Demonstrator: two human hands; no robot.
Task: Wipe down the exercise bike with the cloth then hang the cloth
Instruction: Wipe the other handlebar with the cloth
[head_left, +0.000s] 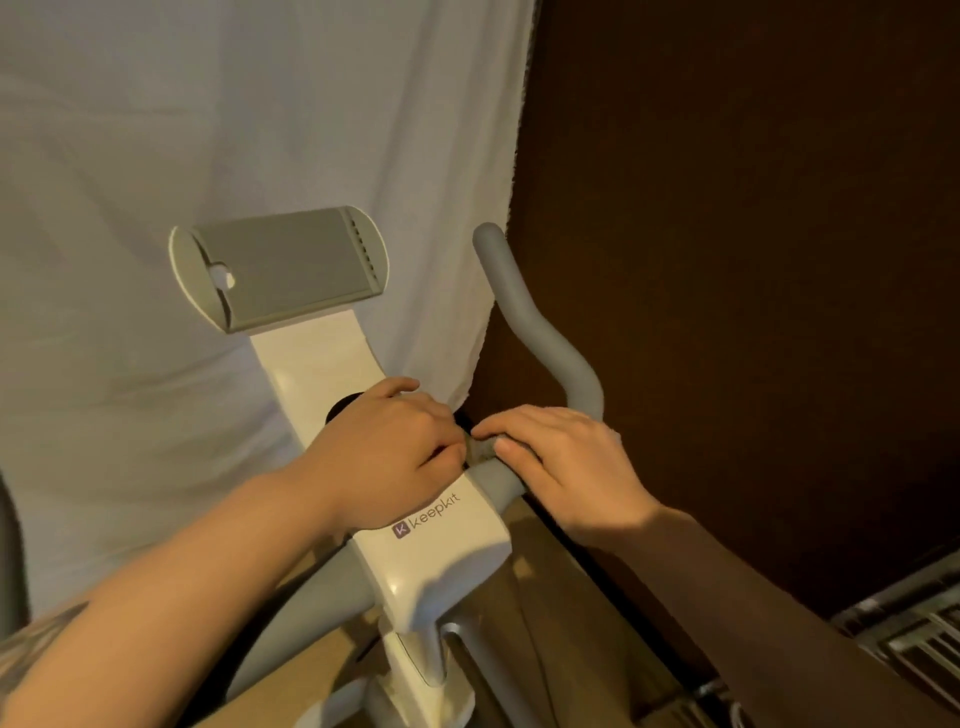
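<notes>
Both hands meet at the bike's handlebar (540, 332) junction: the left hand (395, 457) and right hand (561, 462) each curl round a small grey cloth (482, 451) pressed there. Wiping looks underway; hanging the cloth remains.

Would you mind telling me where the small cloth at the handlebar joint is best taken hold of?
Judging by its pose, take the cloth by the bunched strip showing between the left hand and right hand, coming from above. It lies draped on the grey handlebar beside the white stem, so only its top is exposed; a pinch there should lift it.
</notes>
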